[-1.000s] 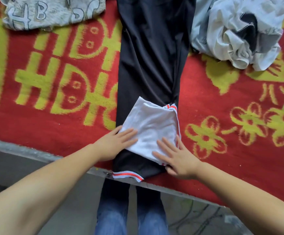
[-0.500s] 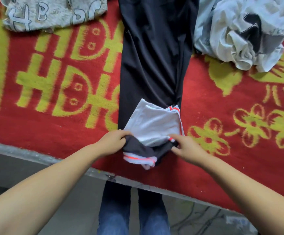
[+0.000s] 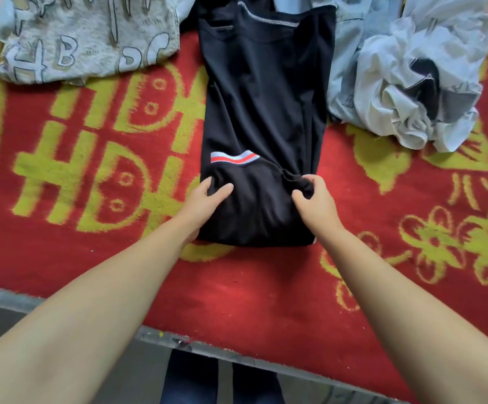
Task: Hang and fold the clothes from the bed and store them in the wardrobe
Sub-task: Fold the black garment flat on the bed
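One long black knit garment (image 3: 263, 112) with a white-and-red striped hem band, lying lengthwise down the middle of the bed, its near end folded up over itself so the striped band (image 3: 234, 158) sits across the middle. Fold edge is nearest the person.

Two bare hands on the folded part. Left hand (image 3: 207, 199) at the left edge: fingers curled round the fabric edge, thumb lying on top. Right hand (image 3: 314, 196) at the right edge: fingers and thumb bunching and pinching a wad of black cloth.

Around it, three more things:
- one grey marl knit top with pale outlined letters (image 3: 85, 39), far left, flat, apart from the black piece.
- one crumpled heap of pale blue-white cloth with a dark patch inside (image 3: 411, 83), far right, touching the black garment's right edge.
- one red woven bedcover with yellow-green characters and flowers (image 3: 266, 301), under everything.

Grey bed rail (image 3: 9, 298) along the near edge; two blue-jeaned legs (image 3: 190, 377) below it.
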Available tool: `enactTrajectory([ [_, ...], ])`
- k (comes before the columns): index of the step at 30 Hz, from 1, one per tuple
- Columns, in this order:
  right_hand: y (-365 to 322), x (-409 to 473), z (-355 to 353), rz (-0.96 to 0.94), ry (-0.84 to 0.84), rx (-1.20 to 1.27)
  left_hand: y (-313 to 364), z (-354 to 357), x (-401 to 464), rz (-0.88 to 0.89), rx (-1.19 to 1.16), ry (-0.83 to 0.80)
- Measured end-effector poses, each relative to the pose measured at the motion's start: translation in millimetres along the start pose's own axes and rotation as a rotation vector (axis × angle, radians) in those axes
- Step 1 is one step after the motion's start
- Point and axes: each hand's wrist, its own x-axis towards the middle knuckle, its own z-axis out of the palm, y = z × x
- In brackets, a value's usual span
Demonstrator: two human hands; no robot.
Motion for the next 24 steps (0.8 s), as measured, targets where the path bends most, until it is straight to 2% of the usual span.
enactTrajectory([
  [2,-1.6,-8.1,0.3,-0.092,0.061,0.073,2.2,-0.2,-0.2,0.187,0.082,0.134],
  [4,-2.1,-8.8,-0.7,-0.162,0.120,0.074,4.8,1.5,2.5,0.285,0.180,0.260],
  [8,-6.9,5.0,5.2,0.003,0.138,-0.082,3.9,5.3,11.8,0.149,0.322,0.313],
  [9,-9.8,3.7,7.4,-0.063,0.187,-0.182,5.0,6.8,9.7,0.161,0.412,0.374],
  [11,-15.7,-5.8,14.3,-0.409,0.222,-0.366,7.4,12.7,1.6,0.432,0.733,0.463],
  [12,-14.2,-12.5,19.8,-0.594,0.168,-0.453,4.1,16.8,-2.2,0.621,0.906,0.413],
  [13,-8.6,-19.8,25.1,-0.732,0.070,-0.563,-1.8,19.6,-6.8,0.762,1.093,0.274],
  [14,-0.1,-26.9,27.9,-0.791,-0.063,-0.702,-8.7,19.7,-11.3,0.806,1.274,0.079],
  [16,20.3,-31.3,24.5,-0.715,-0.324,-0.972,-25.4,10.6,-14.4,0.621,1.544,-0.247],
  [17,28.1,-27.9,20.2,-0.660,-0.386,-1.057,-30.6,4.6,-12.5,0.525,1.600,-0.300],
  [19,32.0,-17.5,12.3,-0.618,-0.377,-1.142,-30.6,-1.2,-7.0,0.448,1.638,-0.265],
  [24,16.0,-22.3,14.2,-0.541,-0.371,-1.210,-17.6,13.6,-18.0,0.403,1.731,-0.216],
])
